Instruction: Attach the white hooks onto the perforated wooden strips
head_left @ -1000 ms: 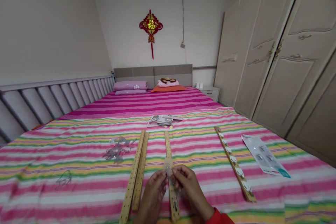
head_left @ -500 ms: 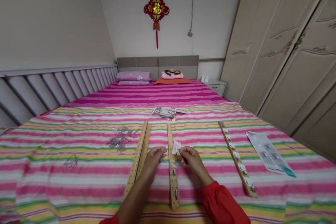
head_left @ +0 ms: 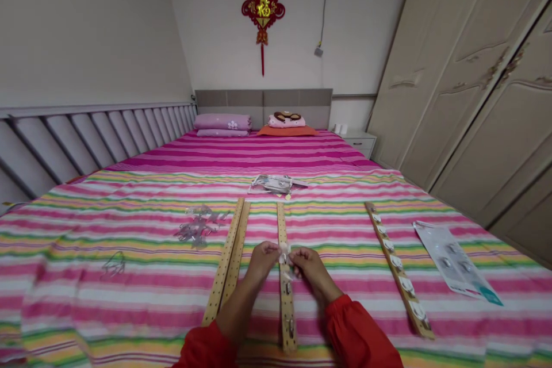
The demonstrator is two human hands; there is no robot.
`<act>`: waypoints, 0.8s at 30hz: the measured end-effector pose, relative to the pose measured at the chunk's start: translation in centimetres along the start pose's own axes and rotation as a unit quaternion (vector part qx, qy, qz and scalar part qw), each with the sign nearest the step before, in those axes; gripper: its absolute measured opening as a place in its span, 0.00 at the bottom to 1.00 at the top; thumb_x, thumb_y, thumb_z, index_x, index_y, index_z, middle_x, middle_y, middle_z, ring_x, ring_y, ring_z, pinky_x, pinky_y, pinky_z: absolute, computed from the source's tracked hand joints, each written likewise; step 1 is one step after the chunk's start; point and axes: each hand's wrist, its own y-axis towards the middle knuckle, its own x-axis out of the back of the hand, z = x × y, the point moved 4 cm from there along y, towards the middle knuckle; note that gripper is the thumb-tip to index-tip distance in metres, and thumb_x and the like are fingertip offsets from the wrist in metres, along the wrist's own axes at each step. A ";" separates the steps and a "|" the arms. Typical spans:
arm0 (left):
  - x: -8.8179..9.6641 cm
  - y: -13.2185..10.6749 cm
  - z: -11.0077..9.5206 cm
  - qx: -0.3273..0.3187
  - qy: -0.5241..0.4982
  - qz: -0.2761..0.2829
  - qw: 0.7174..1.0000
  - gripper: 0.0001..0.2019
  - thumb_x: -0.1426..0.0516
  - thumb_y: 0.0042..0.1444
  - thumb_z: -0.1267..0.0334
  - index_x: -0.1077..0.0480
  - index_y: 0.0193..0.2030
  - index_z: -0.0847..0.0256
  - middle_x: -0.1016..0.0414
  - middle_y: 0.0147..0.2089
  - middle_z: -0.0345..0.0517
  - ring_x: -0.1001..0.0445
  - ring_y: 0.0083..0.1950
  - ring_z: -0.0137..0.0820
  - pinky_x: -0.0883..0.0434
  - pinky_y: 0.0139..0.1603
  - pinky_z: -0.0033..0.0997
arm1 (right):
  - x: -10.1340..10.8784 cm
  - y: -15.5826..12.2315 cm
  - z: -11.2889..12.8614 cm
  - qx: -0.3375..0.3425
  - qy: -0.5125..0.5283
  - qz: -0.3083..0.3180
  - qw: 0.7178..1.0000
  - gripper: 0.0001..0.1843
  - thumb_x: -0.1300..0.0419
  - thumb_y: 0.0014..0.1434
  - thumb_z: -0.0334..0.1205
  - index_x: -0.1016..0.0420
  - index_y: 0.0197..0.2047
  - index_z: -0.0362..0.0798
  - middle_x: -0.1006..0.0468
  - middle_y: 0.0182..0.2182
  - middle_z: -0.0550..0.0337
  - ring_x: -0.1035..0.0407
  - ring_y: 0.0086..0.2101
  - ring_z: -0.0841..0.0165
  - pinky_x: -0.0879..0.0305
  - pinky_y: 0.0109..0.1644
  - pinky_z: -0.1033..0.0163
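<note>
My left hand (head_left: 261, 259) and my right hand (head_left: 309, 264) meet over the middle wooden strip (head_left: 285, 293) on the striped bed (head_left: 129, 276). Both pinch a small clear adhesive hook (head_left: 284, 250) between their fingertips, just above the strip. Lower on this strip a metal hook (head_left: 290, 326) is fixed. Two more wooden strips (head_left: 228, 264) lie side by side just left of my left hand. A fourth strip (head_left: 399, 273) to the right carries several white round hooks.
A white hook package (head_left: 455, 261) lies at the right. Clear plastic pieces (head_left: 199, 226) lie left of the strips, and an opened packet (head_left: 273, 184) lies further up the bed. Wardrobe doors (head_left: 474, 80) stand on the right, a padded panel (head_left: 86, 138) on the left.
My view has tilted down and my arms have stretched forward. The hands carried the small hook away from me along the middle strip and drew together over it.
</note>
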 end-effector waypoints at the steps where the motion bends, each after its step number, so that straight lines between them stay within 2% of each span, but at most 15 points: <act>1: 0.0 0.2 0.2 0.001 0.002 -0.004 1.000 0.09 0.38 0.33 0.63 0.32 0.22 0.63 0.34 0.16 0.34 0.38 0.20 0.23 0.41 0.23 0.23 | 0.0 0.1 -0.1 0.000 -0.003 -0.003 1.000 0.13 0.34 0.40 0.45 0.29 0.20 0.44 0.31 0.11 0.68 0.43 0.12 0.78 0.49 0.17 0.70; 10: 0.1 0.8 1.6 0.009 0.026 -0.028 0.999 0.05 0.40 0.34 0.66 0.31 0.21 0.64 0.33 0.17 0.35 0.36 0.21 0.23 0.40 0.24 0.24 | 0.3 0.7 -1.3 -0.006 -0.014 -0.031 0.999 0.12 0.34 0.38 0.44 0.29 0.18 0.44 0.31 0.10 0.67 0.42 0.12 0.77 0.47 0.17 0.69; 24: 0.1 0.9 2.1 0.034 0.058 -0.056 0.996 0.03 0.41 0.36 0.69 0.33 0.21 0.62 0.35 0.16 0.33 0.36 0.20 0.23 0.41 0.22 0.22 | 0.2 1.0 -1.9 0.000 -0.030 -0.052 0.998 0.12 0.35 0.38 0.43 0.33 0.17 0.48 0.35 0.08 0.70 0.44 0.11 0.76 0.49 0.16 0.68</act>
